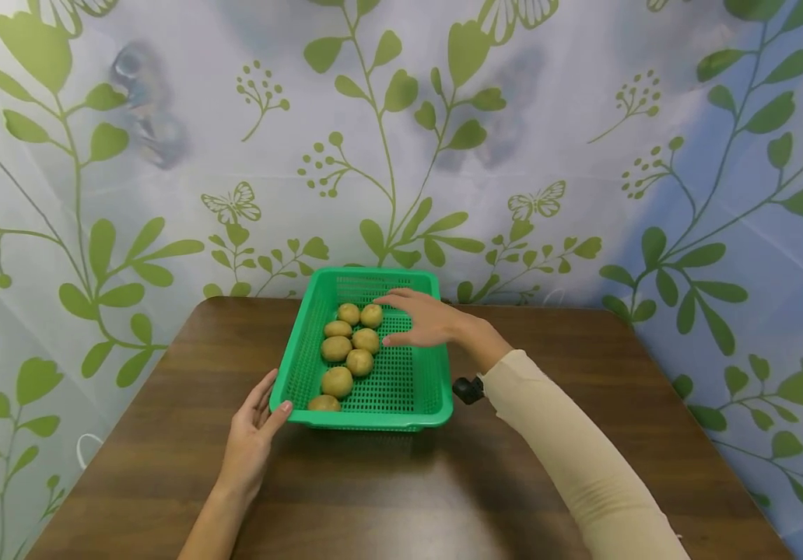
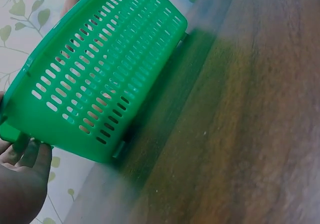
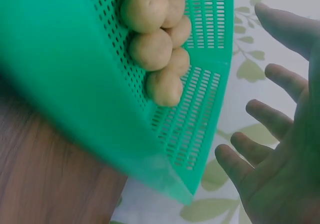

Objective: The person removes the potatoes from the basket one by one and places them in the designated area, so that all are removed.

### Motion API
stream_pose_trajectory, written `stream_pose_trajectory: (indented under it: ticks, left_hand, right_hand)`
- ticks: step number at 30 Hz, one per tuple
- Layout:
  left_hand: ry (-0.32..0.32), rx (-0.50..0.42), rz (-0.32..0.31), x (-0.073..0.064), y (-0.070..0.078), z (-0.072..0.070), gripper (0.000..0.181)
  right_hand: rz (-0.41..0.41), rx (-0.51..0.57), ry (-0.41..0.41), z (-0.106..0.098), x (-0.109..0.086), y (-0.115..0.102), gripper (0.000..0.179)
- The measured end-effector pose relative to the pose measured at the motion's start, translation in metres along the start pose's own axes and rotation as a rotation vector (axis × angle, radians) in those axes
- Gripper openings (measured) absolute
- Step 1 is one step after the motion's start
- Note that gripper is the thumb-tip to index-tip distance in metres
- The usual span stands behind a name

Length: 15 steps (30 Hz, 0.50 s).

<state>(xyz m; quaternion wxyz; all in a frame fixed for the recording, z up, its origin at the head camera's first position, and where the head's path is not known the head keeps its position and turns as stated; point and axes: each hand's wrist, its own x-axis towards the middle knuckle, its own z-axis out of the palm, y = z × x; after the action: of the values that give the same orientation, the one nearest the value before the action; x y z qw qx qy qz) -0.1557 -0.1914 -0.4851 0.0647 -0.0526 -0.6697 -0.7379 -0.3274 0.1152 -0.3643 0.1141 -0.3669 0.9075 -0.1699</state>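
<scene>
A green plastic basket with slotted walls holds several round, yellow-brown potatoes, gathered mostly along its left half. At the near left corner, my left hand grips the rim, thumb on top and fingers around the outer side. The left wrist view shows those fingers curled under the rim. Over the right part of the basket hovers my right hand, palm down, with nothing in it. Its fingers are spread apart in the right wrist view, to the side of the potatoes.
The basket is on a dark brown wooden table, toward its far edge. Behind the table hangs a pale curtain printed with green leaves and butterflies. A small black device sits at the right wrist, by the beige sleeve.
</scene>
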Motion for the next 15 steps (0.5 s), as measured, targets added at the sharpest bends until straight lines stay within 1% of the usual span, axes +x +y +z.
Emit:
stream_pose_trajectory:
  ticks: [5,9,12,15]
  left_hand:
    - [-0.018,-0.004,0.009,0.0,-0.001,-0.002,0.068]
    - [-0.015,-0.007,0.015,0.0,-0.001,-0.003,0.067]
    - [-0.017,-0.007,0.017,0.0,0.0,-0.003,0.066]
    - [-0.018,-0.009,0.017,0.0,0.002,-0.002,0.066]
  right_hand:
    - [-0.015,-0.004,-0.034,0.005,0.012,-0.009,0.073]
    - [-0.007,0.004,-0.053,0.009,0.022,-0.013,0.075]
    - [-0.004,0.053,-0.054,0.012,0.029,-0.014,0.075]
    - [-0.02,0.11,-0.069,0.017,0.036,-0.012,0.072]
